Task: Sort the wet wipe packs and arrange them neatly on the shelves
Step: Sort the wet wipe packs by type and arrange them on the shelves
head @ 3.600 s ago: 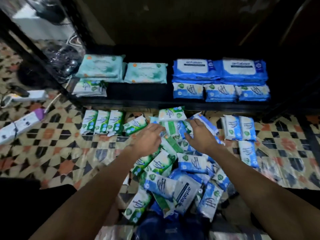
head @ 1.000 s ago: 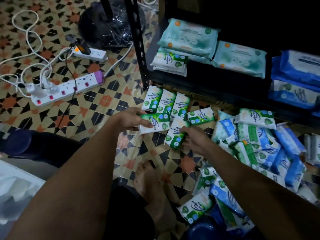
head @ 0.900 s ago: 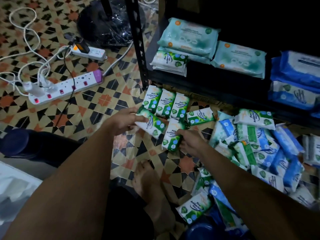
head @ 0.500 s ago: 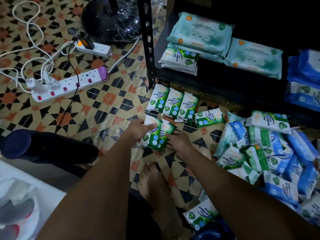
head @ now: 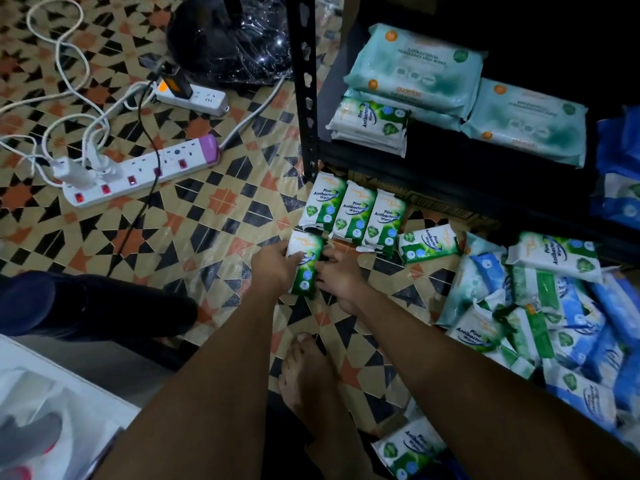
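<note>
A green-and-white pine wipe pack [head: 305,263] lies on the patterned floor between my hands, just below a row of three like packs [head: 353,213]. My left hand [head: 275,266] grips its left edge. My right hand [head: 341,277] holds its right edge, fingers curled. A fourth green pack [head: 427,245] lies tilted to the right of the row. A mixed pile of green and blue packs [head: 540,313] spreads at the right. On the black shelf [head: 450,168] sit teal packs [head: 415,67], a stack of green packs [head: 369,128] and blue packs [head: 620,188].
Two white power strips [head: 138,171] with tangled cables lie on the floor at the left. The shelf's black upright post [head: 306,88] stands beside the row. My bare foot [head: 311,386] rests below my hands. A dark knee [head: 69,306] and a white box [head: 41,410] fill the lower left.
Both hands carried green packs from the pile leftward and set them down below the row of three; the view followed to the left and down.
</note>
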